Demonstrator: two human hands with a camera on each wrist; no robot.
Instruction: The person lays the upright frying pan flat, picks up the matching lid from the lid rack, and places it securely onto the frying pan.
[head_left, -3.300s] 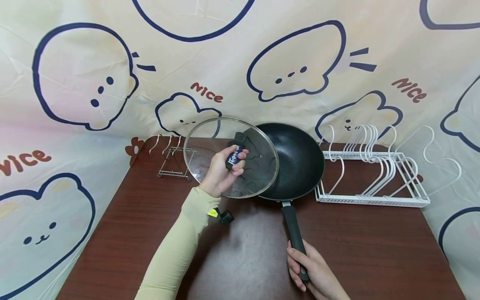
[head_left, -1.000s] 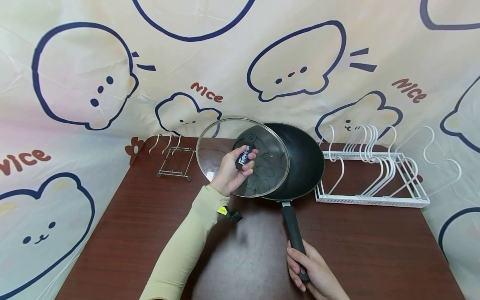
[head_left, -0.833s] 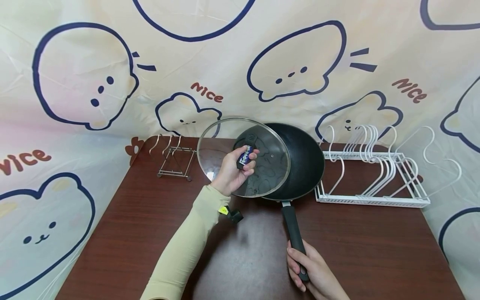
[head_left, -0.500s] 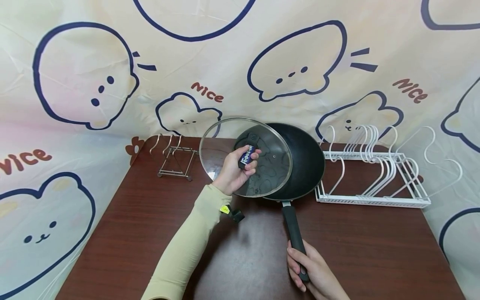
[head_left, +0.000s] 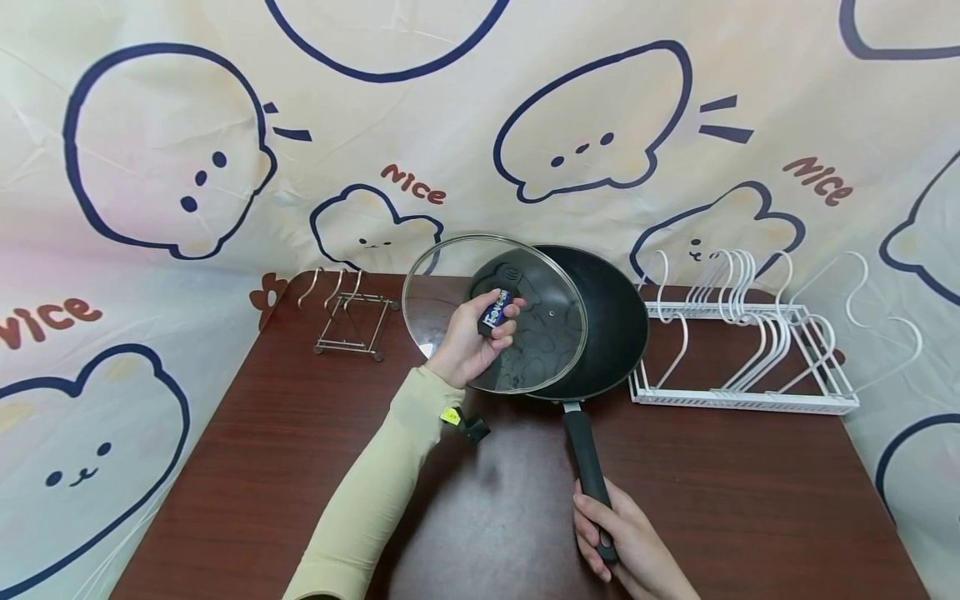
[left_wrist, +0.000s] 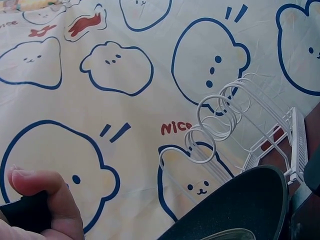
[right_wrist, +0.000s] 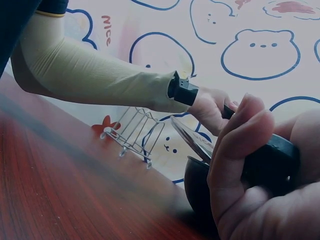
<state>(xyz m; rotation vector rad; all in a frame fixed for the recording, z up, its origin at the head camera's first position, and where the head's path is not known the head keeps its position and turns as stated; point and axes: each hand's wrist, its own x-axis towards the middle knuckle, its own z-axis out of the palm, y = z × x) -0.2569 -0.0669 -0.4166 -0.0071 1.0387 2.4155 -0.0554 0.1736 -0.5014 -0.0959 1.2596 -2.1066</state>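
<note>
My left hand [head_left: 474, 342] grips the black knob of a round glass lid [head_left: 540, 350] with a metal rim. A blue label shows on the knob [head_left: 495, 312]. The lid overlaps the left part of a deep black frying pan [head_left: 611, 325] in the head view; from the right wrist it appears tilted over the pan's rim. Fingers of my right hand [head_left: 630, 533] wrap round the pan's long black handle [head_left: 585, 454]. In the left wrist view the thumb [left_wrist: 37, 182] lies against the black knob, and the pan's dark side [left_wrist: 250, 200] shows at the bottom.
To the right of the pan stands a white dish rack [head_left: 750, 400] with tall curved dividers. A small metal wire rack [head_left: 348, 346] sits at the back left. Both are on the brown table [head_left: 247, 467], before a cartoon-print cloth [head_left: 465, 133].
My left hand has carried the lid to the right, farther over the pan, slowing in the last half second. The right hand and pan have stayed in place.
</note>
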